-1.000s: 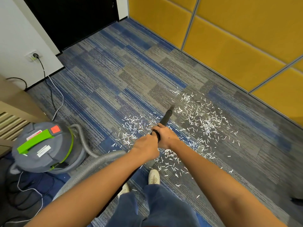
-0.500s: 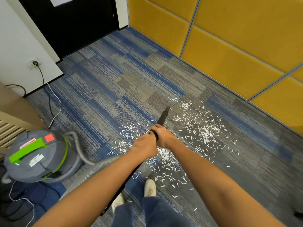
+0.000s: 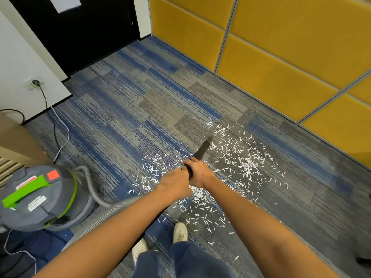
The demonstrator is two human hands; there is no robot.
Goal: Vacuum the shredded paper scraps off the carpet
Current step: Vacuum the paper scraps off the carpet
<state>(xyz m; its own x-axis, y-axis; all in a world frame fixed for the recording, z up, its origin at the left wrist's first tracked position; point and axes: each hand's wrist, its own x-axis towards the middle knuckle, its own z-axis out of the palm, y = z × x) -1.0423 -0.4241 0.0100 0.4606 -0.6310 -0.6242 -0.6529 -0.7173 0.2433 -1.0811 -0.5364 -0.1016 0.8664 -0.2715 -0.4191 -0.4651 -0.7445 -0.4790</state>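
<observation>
Tightly round the black wand (image 3: 202,150), left hand (image 3: 175,184) and right hand (image 3: 199,174).

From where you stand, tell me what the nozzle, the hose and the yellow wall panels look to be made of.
Nozzle: likely hard black plastic, matte, by its smooth tapered tube. Hose: flexible grey plastic, closely ribbed and bending in a curve. Wall panels: probably fabric-covered padding, matte yellow with soft rounded edges between grey strips.

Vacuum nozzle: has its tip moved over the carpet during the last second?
Yes, slightly: the nozzle has edged forward, its tip closer to the farthest paper scraps.
</observation>
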